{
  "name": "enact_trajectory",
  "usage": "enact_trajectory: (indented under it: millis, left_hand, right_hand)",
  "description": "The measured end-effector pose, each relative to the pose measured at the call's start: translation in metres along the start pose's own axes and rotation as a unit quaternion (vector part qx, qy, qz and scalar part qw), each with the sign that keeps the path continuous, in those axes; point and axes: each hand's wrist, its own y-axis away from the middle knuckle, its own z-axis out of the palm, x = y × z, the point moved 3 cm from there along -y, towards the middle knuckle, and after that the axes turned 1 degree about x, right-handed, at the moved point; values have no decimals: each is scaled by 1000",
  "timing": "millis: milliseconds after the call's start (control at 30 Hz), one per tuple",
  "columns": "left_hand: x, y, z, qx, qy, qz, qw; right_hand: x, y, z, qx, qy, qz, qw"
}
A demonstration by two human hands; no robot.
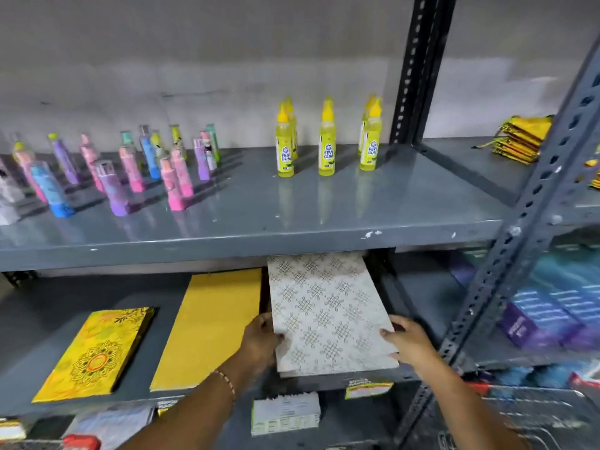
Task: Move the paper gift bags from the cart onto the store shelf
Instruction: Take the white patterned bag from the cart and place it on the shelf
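Note:
A flat stack of white paper gift bags (328, 311) with a grey knot pattern lies on the lower grey shelf (39, 323), its near edge at the shelf's front. My left hand (261, 339) grips its left edge and my right hand (407, 339) holds its right edge. To its left lie a plain yellow stack of bags (211, 326) and a yellow stack with a mandala print (97, 352), both flat on the same shelf. Only part of a wire cart (532, 414) shows at the bottom right.
The upper shelf (259, 235) carries yellow glue bottles (326, 144) and several small coloured bottles (113, 170). A slotted grey upright (506, 254) stands just right of my right hand. Yellow pouches (519, 139) and purple boxes (545, 319) fill the neighbouring bay.

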Motion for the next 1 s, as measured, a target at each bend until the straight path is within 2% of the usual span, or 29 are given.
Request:
enact_trajectory:
  millis: [100, 200, 300, 533, 767, 867, 933, 1000]
  left_hand:
    - [-9, -26, 12, 43, -59, -7, 997]
    - [-18, -42, 19, 57, -185, -17, 981]
    - [-28, -54, 21, 63, -233, -9, 970]
    - [-56, -77, 27, 48, -281, -40, 958]
    - [-62, -83, 25, 69, -321, -33, 944]
    - [-54, -72, 27, 62, -328, -24, 942]
    - [-39, -56, 25, 49, -326, -14, 944]
    - [-28, -35, 17, 51, -262, -11, 964]
  right_hand:
    - [13, -18, 4, 71, 83, -27, 994]
    - [22, -26, 7, 73, 95, -47, 992]
    - [31, -28, 7, 72, 101, -58, 991]
    - [42, -29, -1, 66, 105, -60, 991]
    - [47, -28, -2, 68, 84, -46, 993]
    - [45, -22, 0, 71, 111, -38, 991]
    - [36, -12, 1, 115, 159, -50, 979]
    - [15, 5, 6, 180, 200, -131, 954]
